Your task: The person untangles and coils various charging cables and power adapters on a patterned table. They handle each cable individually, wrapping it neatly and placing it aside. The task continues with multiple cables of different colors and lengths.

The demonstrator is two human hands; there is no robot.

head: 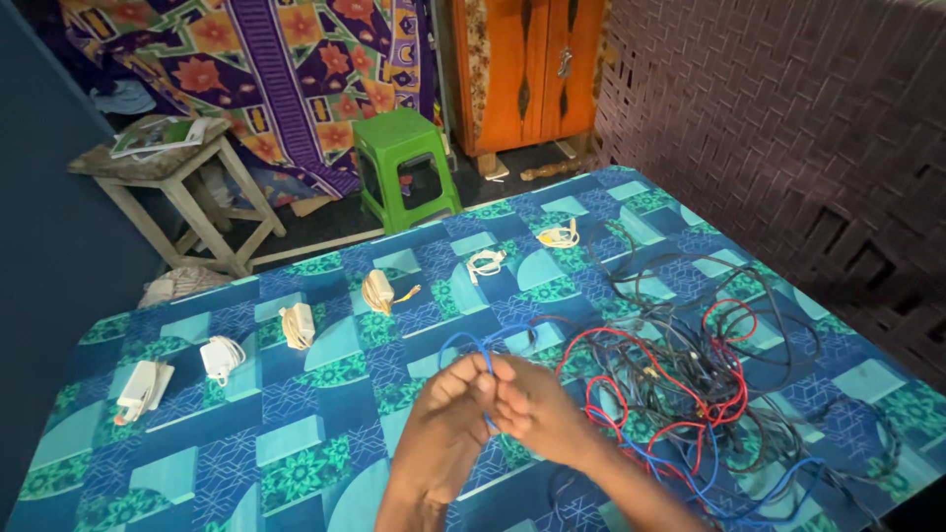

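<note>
Both hands are meeting in the middle, low over the bed; the left hand [445, 409] and the right hand [532, 404] are pinching the same blue wire [483, 345] with fingers curled tight, so neither hand is hanging open. That blue wire is looping up and away from the fingertips, then running off to the right; its long way is going sideways toward the big messy pile of wires [709, 384], red, blue and black all mixed up. The right hand is sitting nearer that pile; the left hand is farther from it. All of it is lying on a blue patterned sheet [296, 433]. Farther off to the left, a row of small wound-up white cords [296, 325] is lying well apart from the hands; beyond the bed a green stool [402, 163] is standing.
</note>
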